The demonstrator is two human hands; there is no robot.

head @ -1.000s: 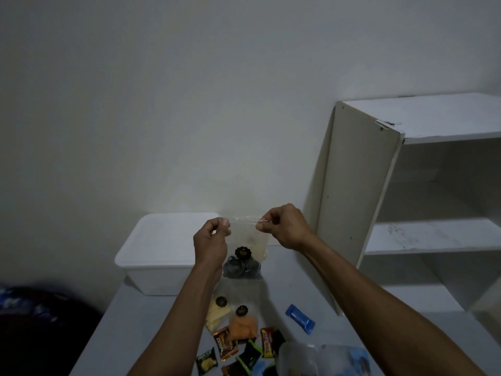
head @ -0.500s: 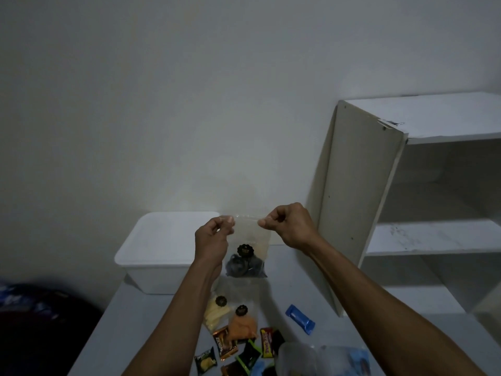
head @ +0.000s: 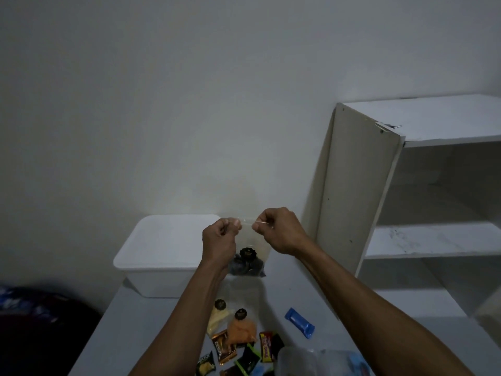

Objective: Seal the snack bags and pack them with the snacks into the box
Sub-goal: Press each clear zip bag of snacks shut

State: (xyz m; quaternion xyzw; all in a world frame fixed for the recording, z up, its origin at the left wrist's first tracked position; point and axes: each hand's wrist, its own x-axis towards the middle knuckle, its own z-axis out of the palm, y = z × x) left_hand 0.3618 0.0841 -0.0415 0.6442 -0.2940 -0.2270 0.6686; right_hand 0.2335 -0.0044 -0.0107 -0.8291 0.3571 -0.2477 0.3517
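Note:
I hold a clear zip bag (head: pixel 252 248) with dark snacks at its bottom up in the air over the table. My left hand (head: pixel 219 240) pinches the bag's top edge on the left, my right hand (head: pixel 279 230) pinches it on the right, fingertips close together. Behind the bag stands a white plastic box (head: pixel 162 245) with its lid on. Below on the table lie a bag of yellow snacks (head: pixel 217 317), a bag of orange snacks (head: pixel 241 331), a blue wrapped bar (head: pixel 299 322) and several small wrapped sweets (head: pixel 244 354).
A white open shelf unit (head: pixel 406 202) stands on the right, right beside my right arm. A clear plastic item (head: pixel 311 362) lies at the bottom edge. A dark bundle (head: pixel 40 321) sits left of the grey table (head: pixel 141 335). The wall is close behind.
My hands have drawn closer together along the bag's top edge; the right hand slid left towards the left hand. The bag stays held up in the same place.

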